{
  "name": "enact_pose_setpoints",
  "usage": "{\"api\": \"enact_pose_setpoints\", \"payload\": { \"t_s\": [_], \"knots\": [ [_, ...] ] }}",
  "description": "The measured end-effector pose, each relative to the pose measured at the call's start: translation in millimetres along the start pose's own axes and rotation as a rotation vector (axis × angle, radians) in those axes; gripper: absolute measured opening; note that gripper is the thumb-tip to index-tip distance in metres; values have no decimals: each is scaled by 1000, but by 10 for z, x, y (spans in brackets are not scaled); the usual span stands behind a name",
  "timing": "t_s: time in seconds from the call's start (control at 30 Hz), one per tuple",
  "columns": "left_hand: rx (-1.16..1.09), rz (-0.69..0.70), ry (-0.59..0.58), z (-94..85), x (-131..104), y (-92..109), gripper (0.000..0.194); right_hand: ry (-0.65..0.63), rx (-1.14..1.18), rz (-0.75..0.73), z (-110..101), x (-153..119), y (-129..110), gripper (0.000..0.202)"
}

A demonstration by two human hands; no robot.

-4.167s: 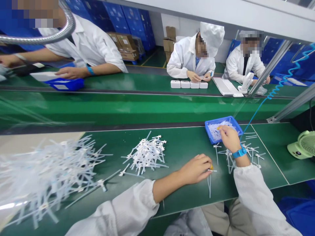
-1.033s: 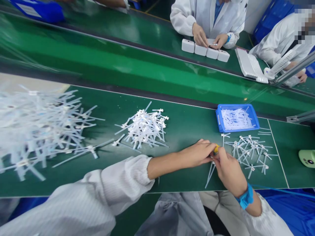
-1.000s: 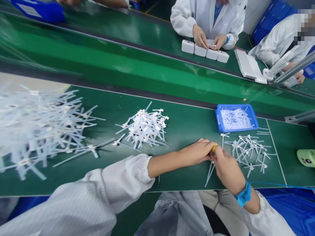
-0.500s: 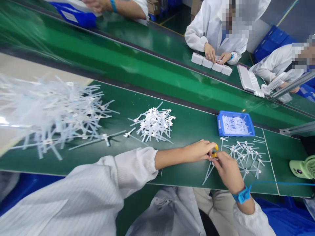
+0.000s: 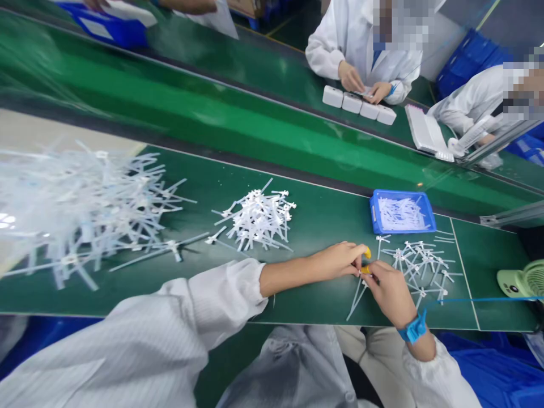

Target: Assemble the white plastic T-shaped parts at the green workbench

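Note:
My left hand (image 5: 340,262) and my right hand (image 5: 390,292) meet above the green table, fingertips pinched together. Between them is a small white piece with thin translucent strips (image 5: 353,303) trailing down toward the table's near edge; the fingers hide most of its body. Yellow covers sit on some of my fingertips. To the right of my right hand lies a loose spread of similar white pieces with strips (image 5: 420,263). Behind them stands a blue tray (image 5: 374,218) filled with short white strips. A blue wrist strap (image 5: 414,328) circles my right wrist.
Left of my hands are a compact heap of white pieces (image 5: 261,218) and a larger pile (image 5: 97,198), partly in clear plastic. A green fan (image 5: 516,283) stands at far right. Across the green divider, co-workers handle white boxes (image 5: 352,103).
The view has shifted slightly. My hands stay pinched together at almost the same spot over the strips. The co-worker's hands opposite have moved a little over the white boxes.

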State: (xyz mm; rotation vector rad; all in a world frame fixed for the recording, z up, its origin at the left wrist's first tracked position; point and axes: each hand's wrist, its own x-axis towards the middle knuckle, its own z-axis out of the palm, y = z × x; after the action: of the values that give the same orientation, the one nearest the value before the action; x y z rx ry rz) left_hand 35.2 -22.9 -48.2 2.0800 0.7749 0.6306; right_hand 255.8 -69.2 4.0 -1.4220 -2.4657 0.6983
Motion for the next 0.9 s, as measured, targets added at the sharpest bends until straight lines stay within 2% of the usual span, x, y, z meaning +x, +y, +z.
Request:
{"api": "enact_pose_setpoints", "payload": {
  "t_s": [0.2,0.47,0.67,0.73,0.8,0.9],
  "knots": [
    [-24,40,6,8,-2,-42,35,73,119,60,-2,-66,12,13],
    [-10,27,15,30,10,-53,27,79,65,-1,91,-48,48,21],
    [27,59,4,1,-29,-40,31,84,77,-37,65,-48,22,22],
    [41,58,10,-9,-45,-30,36,144,153,-36,67,-138,-10,17],
    [26,54,30,-22,-57,0,38,270,216,7,117,-273,-34,19],
    [-78,5,100,-46,-64,79,29,457,286,118,290,-468,-39,20]
  ]
}}
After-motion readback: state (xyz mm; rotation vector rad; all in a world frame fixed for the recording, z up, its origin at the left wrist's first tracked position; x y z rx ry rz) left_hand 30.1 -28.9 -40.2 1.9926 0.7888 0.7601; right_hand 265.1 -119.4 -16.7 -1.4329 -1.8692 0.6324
